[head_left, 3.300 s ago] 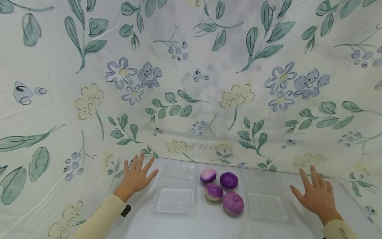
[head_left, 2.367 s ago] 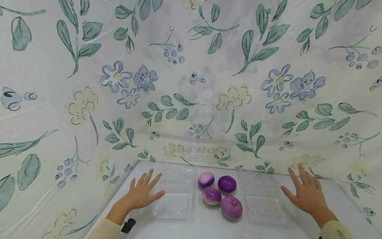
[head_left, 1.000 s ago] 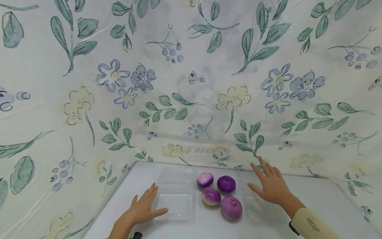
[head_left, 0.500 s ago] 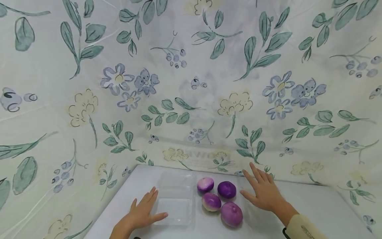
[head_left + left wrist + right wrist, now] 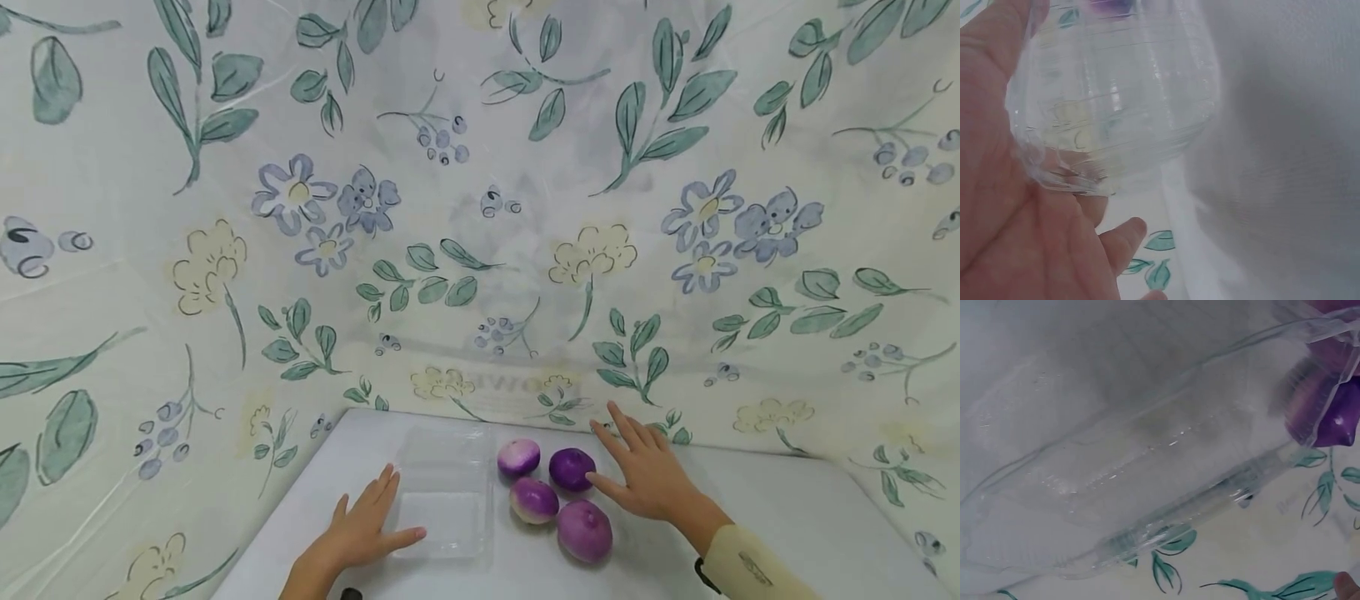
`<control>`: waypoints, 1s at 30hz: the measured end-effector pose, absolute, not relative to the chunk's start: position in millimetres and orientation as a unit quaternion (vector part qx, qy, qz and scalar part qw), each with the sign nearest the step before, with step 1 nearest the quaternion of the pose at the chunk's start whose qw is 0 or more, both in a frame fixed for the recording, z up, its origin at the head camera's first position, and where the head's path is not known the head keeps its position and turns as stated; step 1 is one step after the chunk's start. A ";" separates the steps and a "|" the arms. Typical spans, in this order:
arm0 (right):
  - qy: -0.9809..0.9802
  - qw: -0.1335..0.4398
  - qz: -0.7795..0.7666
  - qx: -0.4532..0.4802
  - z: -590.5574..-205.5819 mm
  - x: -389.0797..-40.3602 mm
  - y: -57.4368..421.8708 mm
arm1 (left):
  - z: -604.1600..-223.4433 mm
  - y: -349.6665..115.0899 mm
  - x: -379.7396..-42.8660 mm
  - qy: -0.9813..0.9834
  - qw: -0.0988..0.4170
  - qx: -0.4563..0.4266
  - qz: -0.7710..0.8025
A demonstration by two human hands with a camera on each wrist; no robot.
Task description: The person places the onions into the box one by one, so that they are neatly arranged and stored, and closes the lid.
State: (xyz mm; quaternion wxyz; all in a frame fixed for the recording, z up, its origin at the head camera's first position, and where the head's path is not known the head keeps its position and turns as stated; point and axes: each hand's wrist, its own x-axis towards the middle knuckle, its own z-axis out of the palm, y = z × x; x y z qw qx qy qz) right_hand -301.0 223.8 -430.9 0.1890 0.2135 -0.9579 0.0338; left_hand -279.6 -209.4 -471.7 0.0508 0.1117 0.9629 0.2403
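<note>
My left hand (image 5: 360,525) lies along the left side of a clear plastic box (image 5: 442,521), its fingers straight and its thumb spread over the front of the box. In the left wrist view the palm (image 5: 1010,219) is right beside the clear wall (image 5: 1122,94). My right hand (image 5: 645,471) hovers with spread fingers over a second clear plastic box (image 5: 1135,456), largely hidden in the head view. Its thumb tip is right by a dark purple onion (image 5: 572,469). Nearby sit a pale purple onion (image 5: 585,531) and two purple-and-white ones, rear (image 5: 518,458) and front (image 5: 534,501).
The boxes and onions stand on a white table (image 5: 780,517). A floral-patterned sheet (image 5: 480,208) hangs behind it and along the sides. The onions are grouped between the two boxes.
My right hand has moved left from the table's right side, over the right box to the onions. My left hand has come nearer and lower, to the left box's side. The onions stay put.
</note>
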 end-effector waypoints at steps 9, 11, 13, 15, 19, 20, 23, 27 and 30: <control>-0.953 0.177 0.047 0.240 -423.9 -304.5 203.1 | -467.8 -213.1 -281.1 0.963 0.051 0.099 0.246; -0.952 0.177 0.047 0.247 -424.1 -304.3 198.8 | -468.4 -213.7 -280.5 0.963 0.053 0.096 0.247; -0.951 0.175 0.044 0.252 -425.0 -303.7 195.5 | -469.3 -214.1 -279.7 0.962 0.054 0.096 0.249; -0.952 0.167 0.041 0.252 -426.0 -302.9 192.5 | -470.1 -214.2 -278.9 0.961 0.053 0.097 0.254; -0.953 0.151 0.042 0.257 -427.7 -300.5 186.7 | -471.2 -213.5 -278.4 0.956 0.054 0.103 0.268; -0.954 0.147 0.042 0.258 -428.3 -300.2 185.4 | -471.6 -213.3 -278.5 0.956 0.055 0.104 0.269; -0.955 0.139 0.044 0.260 -430.1 -299.9 181.5 | -472.5 -211.9 -278.9 0.956 0.056 0.103 0.268; -0.954 0.130 0.058 0.265 -434.7 -300.8 177.0 | -472.3 -209.5 -279.1 0.956 0.057 0.102 0.268; -0.951 0.131 0.071 0.272 -439.2 -301.4 173.9 | -471.3 -207.8 -278.9 0.956 0.059 0.102 0.268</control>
